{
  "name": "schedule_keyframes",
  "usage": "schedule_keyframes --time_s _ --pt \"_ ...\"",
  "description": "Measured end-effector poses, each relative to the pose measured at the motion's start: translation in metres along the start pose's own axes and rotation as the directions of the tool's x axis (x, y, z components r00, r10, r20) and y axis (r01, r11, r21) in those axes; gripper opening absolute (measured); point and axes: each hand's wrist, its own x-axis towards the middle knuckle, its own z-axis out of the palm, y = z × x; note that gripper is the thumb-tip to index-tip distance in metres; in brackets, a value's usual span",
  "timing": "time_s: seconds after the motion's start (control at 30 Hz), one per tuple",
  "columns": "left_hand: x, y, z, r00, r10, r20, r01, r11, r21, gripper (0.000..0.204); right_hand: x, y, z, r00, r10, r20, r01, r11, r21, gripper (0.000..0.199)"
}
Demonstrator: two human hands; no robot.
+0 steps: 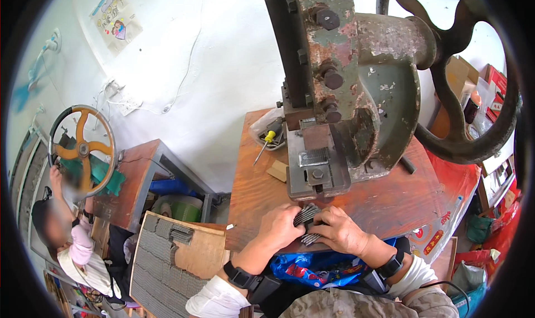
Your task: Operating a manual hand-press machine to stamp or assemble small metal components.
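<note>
Near the table's front edge, my left hand (pixel 276 226) and my right hand (pixel 342 232) are both closed on a bundle of thin dark grey strips (pixel 307 213). The strips fan out between my fingers, and my fingers cover part of them. Just beyond stands a hand press (pixel 384 89), its green paint worn. On its steel bed (pixel 329 178) lies a small grey ribbed piece (pixel 314 157) below the ram. Many similar grey strips lie in rows on a wooden board (pixel 198 255) to my left.
A yellow-handled screwdriver (pixel 268 137) leans in a plastic tub behind the press bed. The large handwheel (pixel 446 95) spreads to the right. Blue plastic packaging (pixel 317 270) hangs below the table edge. At far left another person (pixel 78 251) grips a second handwheel (pixel 83 148).
</note>
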Motion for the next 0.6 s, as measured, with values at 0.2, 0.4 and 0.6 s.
schedule_keyframes --time_s 0.2,0.4,0.6 --pt "-0.001 -0.020 0.019 0.967 0.222 -0.126 -0.249 0.929 -0.273 0.057 0.009 -0.001 -0.003 0.992 0.095 -0.077 -0.104 0.989 -0.109 0.069" --pt "-0.019 -0.006 0.014 0.962 0.236 -0.133 -0.258 0.949 -0.181 0.066 0.015 0.008 -0.008 0.966 0.237 0.099 -0.235 0.971 -0.030 0.079" --pt "-0.024 -0.001 0.032 0.954 0.203 -0.222 -0.250 0.946 -0.208 0.067 -0.005 0.005 -0.015 0.975 0.219 0.048 -0.213 0.971 -0.107 0.090"
